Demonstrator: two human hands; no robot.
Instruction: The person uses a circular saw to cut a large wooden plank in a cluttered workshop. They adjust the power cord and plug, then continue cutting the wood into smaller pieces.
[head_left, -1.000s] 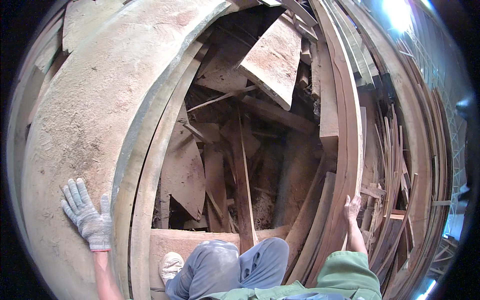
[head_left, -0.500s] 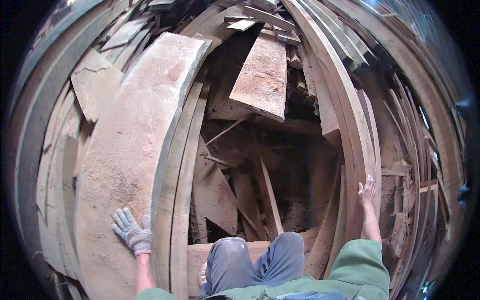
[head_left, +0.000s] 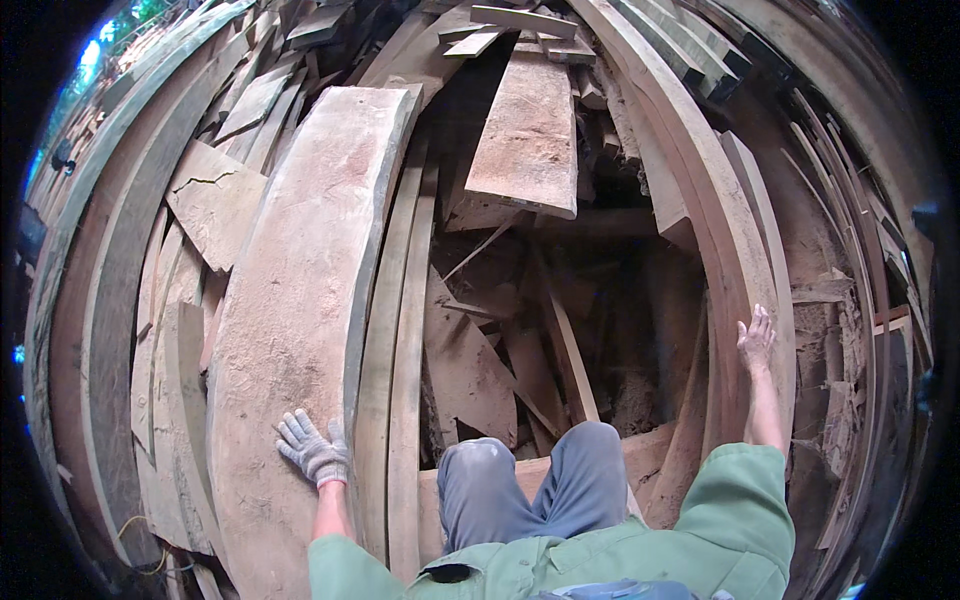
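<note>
My left hand, in a grey knit glove, lies spread on a wide, dusty wooden slab at my left. Nothing is held in it. My right hand is bare and rests on the top edge of a long, thick beam at my right, fingers stretched out. My bent knees show between the two hands, above a crosswise timber. Beside the slab run narrow planks lengthwise.
A dark pit with loose offcuts opens ahead of my knees. A short board juts over its far side. Stacked planks line the left, and thin strips stand at the right. A cracked board piece lies left of the slab.
The view has turned slightly left, so the scene sits further right. My right hand appears a little further forward along the beam; my left hand stays flat on the slab.
</note>
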